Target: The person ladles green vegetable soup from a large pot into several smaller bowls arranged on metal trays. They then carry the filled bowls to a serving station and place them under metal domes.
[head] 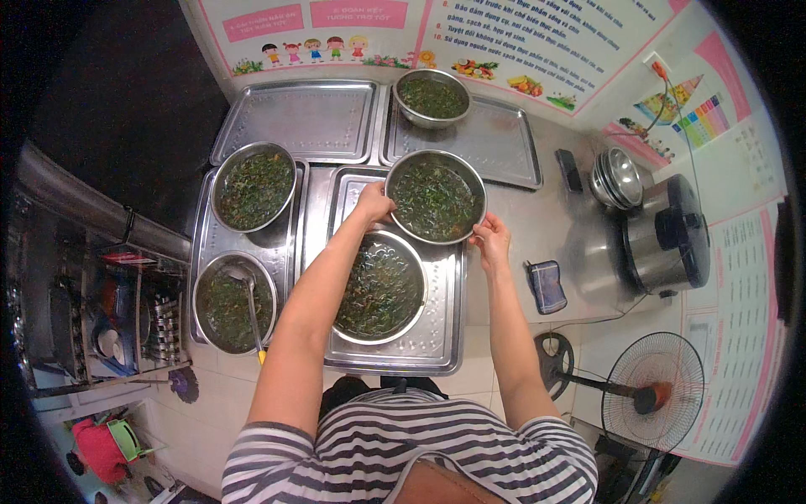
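Note:
Between my two hands is a steel bowl of green leafy soup (434,198). My left hand (375,205) grips its left rim, and my right hand (491,236) holds the lower right side. Just below it, a larger steel bowl of the same soup (381,290) rests on a metal tray (444,334), partly covered by my left forearm. Whether the held bowl touches the tray beneath cannot be seen. To the left are another soup bowl (255,187) and one with a yellow-handled ladle (252,309) in it. A further soup bowl (432,97) stands at the back.
Two metal trays (302,120) lie along the wall; another (296,233) is at left. On the right are a phone (568,170), stacked steel bowls (617,178), a large lidded pot (661,233) and a folded blue cloth (546,287). A fan (652,390) stands beside the table.

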`<state>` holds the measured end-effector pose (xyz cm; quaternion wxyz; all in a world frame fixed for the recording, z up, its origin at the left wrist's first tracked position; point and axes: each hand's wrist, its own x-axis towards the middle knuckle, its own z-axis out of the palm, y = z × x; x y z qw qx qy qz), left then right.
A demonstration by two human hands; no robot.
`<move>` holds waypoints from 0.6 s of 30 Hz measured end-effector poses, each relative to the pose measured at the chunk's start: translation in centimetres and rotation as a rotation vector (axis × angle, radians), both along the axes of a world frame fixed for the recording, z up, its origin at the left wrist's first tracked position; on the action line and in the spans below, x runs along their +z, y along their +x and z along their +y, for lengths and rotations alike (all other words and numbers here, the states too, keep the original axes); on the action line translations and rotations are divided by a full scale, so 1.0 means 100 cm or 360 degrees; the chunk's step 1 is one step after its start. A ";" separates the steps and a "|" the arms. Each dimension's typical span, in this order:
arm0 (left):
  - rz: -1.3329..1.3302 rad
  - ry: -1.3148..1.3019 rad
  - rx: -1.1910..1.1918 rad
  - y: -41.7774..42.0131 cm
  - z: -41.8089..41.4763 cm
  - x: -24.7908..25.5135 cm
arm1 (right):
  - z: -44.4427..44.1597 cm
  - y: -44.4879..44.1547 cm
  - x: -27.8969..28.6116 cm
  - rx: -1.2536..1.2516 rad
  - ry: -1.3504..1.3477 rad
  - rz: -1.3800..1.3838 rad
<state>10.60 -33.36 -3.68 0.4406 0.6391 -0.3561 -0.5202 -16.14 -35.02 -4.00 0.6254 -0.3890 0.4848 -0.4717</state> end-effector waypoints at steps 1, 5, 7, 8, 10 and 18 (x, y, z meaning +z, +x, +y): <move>0.0019 0.0014 -0.0009 0.000 -0.001 0.003 | -0.003 0.000 -0.002 0.0010 -0.0048 -0.0004; 0.0048 -0.0006 0.0010 0.009 0.013 0.027 | -0.002 0.007 0.025 0.0039 -0.0147 -0.0021; 0.0125 -0.0111 0.0070 0.014 0.032 0.052 | 0.006 0.014 0.052 0.0104 -0.0258 -0.0028; 0.0204 -0.0179 0.0120 0.018 0.044 0.065 | 0.010 0.020 0.068 0.0131 -0.0312 -0.0033; 0.0258 -0.0296 0.0151 0.034 0.069 0.083 | 0.027 0.036 0.102 0.0192 -0.0417 -0.0044; 0.0316 -0.0573 0.0421 0.114 0.258 0.183 | 0.146 0.143 0.182 0.0527 -0.0393 -0.0224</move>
